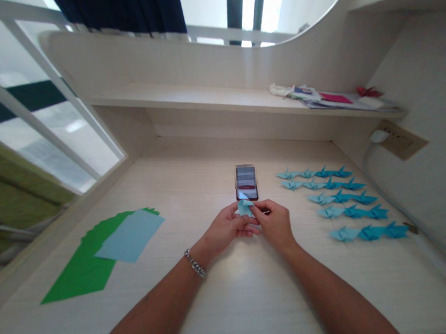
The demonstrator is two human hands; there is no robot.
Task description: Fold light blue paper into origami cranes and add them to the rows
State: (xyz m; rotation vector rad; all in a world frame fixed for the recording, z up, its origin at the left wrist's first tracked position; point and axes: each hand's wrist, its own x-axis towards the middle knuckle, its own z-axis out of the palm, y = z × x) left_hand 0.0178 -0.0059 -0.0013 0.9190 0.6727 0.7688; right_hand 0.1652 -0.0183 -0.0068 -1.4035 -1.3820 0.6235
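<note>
A small light-blue folded paper (244, 207) is held up between both hands at the middle of the desk. My left hand (230, 223) pinches its left and lower side, the lower fingers curled beneath it. On the other side, the thumb and fingertips of my right hand (274, 219) grip the paper's right edge. Which fold it is at is too small to tell. Just beyond the hands lies a phone (246, 192) with a lit screen. Rows of blue origami cranes (342, 198), pale to darker, stand to the right.
Fanned green paper sheets (80, 258) lie on the left of the desk, with a light-blue sheet (132, 237) on top. A white cable (385, 196) runs from the wall socket (404, 139) down the right side. Papers (333, 98) rest on the shelf (203, 98) above.
</note>
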